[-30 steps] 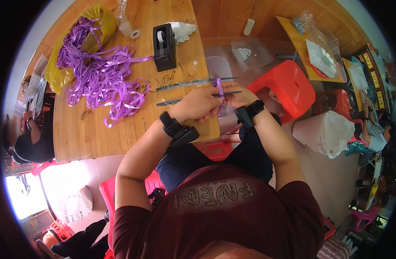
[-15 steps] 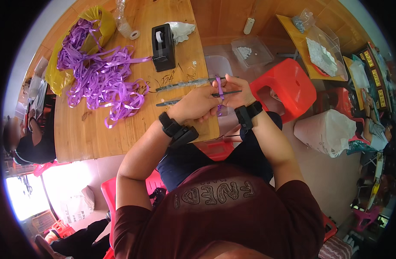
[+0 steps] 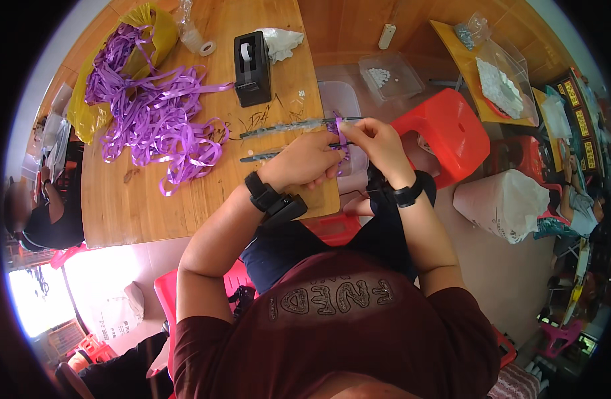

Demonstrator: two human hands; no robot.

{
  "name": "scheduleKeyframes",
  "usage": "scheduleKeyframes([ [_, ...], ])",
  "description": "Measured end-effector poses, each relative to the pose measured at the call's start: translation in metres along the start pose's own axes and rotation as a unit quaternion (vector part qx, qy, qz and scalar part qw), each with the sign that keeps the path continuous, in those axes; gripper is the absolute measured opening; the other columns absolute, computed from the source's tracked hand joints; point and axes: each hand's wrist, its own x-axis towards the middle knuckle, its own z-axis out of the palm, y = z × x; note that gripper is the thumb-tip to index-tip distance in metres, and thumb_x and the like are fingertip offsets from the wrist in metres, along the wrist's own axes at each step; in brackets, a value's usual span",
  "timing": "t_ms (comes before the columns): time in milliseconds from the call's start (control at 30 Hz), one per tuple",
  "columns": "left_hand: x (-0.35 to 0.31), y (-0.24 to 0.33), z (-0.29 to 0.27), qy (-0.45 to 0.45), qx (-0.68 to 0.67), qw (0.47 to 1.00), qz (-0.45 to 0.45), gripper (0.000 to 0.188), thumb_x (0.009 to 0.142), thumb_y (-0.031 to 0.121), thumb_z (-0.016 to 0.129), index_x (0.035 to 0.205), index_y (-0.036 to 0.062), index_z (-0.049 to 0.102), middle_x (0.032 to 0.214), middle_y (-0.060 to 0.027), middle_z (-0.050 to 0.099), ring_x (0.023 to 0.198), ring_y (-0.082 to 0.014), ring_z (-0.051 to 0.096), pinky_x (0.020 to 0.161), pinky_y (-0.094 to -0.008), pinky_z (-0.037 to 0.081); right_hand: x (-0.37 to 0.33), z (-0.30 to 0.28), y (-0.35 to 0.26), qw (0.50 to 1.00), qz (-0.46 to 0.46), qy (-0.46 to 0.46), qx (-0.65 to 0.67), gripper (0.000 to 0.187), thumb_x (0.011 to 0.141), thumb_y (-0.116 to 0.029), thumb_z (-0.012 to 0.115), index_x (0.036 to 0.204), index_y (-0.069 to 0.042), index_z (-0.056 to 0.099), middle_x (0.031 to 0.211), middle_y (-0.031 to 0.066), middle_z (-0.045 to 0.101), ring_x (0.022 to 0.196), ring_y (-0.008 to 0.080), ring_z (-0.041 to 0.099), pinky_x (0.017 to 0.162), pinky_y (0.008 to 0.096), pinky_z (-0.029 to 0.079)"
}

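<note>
A narrow purple ribbon (image 3: 340, 126) is looped around the ends of two thin dark rods that reach past the table's right edge. The far rod (image 3: 279, 128) is fixed to the tabletop with clear tape; the near rod (image 3: 259, 158) runs under my left hand (image 3: 304, 159). That hand is closed, its curled fingertips at the ribbon below the rods. My right hand (image 3: 380, 147) pinches the ribbon between thumb and forefinger, close to the far rod. Palm and lower fingers of the left hand are hidden.
Loose purple ribbon (image 3: 165, 120) spills from a yellow plastic bag (image 3: 162, 40) on the wooden table (image 3: 139, 216). A black tape dispenser (image 3: 253, 73), a tape roll (image 3: 207, 48) and a white crumpled bag (image 3: 282, 45) lie behind. A red stool (image 3: 445, 136) and plastic tub (image 3: 392, 76) stand right.
My right hand has turned from palm-up with the fingers outstretched to a pinch on the ribbon, its wrist shifted slightly right. My left hand has stayed nearly in place.
</note>
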Motion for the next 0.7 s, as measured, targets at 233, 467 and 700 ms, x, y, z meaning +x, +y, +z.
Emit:
scheduleKeyframes([
  [233, 0.002, 0.0, 0.0, 0.005, 0.021, 1.0, -0.003, 0.026, 0.097, 0.018, 0.054, 0.116, 0.0004, 0.058, 0.069, -0.001, 0.058, 0.049, -0.007, 0.051, 0.042, -0.0234, 0.042, -0.003, 0.021, -0.015, 0.988, -0.125, 0.073, -0.044, 0.026, 0.088, -0.024, 0.074, 0.089, 0.002, 0.069, 0.074, 0.009, 0.071, 0.068, 0.0127, 0.066, 0.061, 0.0288, 0.05],
  [467, -0.002, 0.0, 0.001, 0.004, 0.01, 1.0, 0.0, 0.022, 0.098, 0.021, 0.055, 0.11, 0.0029, 0.06, 0.068, 0.0005, 0.058, 0.048, -0.0061, 0.051, 0.042, -0.022, 0.041, -0.005, 0.01, -0.002, 0.985, -0.007, 0.06, 0.159, 0.013, 0.088, -0.012, 0.074, 0.087, 0.001, 0.073, 0.077, -0.0007, 0.067, 0.075, 0.0055, 0.057, 0.068, 0.0214, 0.044],
  [700, 0.002, -0.004, 0.0, 0.002, 0.0, 1.0, 0.011, 0.023, 0.098, 0.022, 0.054, 0.108, 0.0026, 0.061, 0.068, -0.0001, 0.058, 0.048, -0.0075, 0.053, 0.041, -0.0233, 0.043, 0.006, 0.007, 0.036, 0.943, 0.097, -0.024, 0.316, 0.016, 0.091, -0.021, 0.07, 0.09, -0.006, 0.072, 0.076, -0.0003, 0.064, 0.068, 0.0087, 0.057, 0.069, 0.0244, 0.047],
])
